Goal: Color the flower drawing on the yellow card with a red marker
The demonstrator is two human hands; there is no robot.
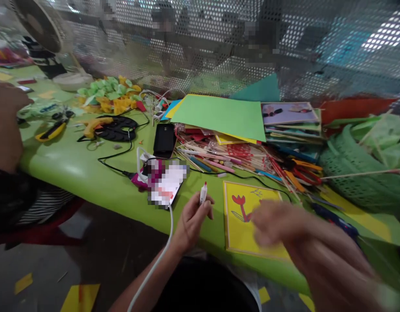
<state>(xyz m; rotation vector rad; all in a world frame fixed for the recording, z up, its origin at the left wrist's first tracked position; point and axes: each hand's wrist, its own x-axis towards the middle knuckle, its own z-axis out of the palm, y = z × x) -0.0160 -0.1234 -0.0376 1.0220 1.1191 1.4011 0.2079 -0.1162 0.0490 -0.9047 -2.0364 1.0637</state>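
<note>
My left hand point(192, 220) is closed around a small white tube with a red tip point(203, 193), held upright at the near edge of the green table point(73, 162). My right hand point(278, 223) is blurred by motion and hovers over a yellow card with a red flower shape point(243, 212); its fingers cannot be made out. A phone with a white cable point(165, 186) lies just left of my left hand.
Another person's arm point(3, 125) rests at the far left. A black phone point(164, 139), glue gun point(95, 125), yellow cutter point(52, 131), paper flowers point(110, 93), green paper sheets point(222, 115), several sticks point(219, 160) and a green basket point(359, 173) crowd the table.
</note>
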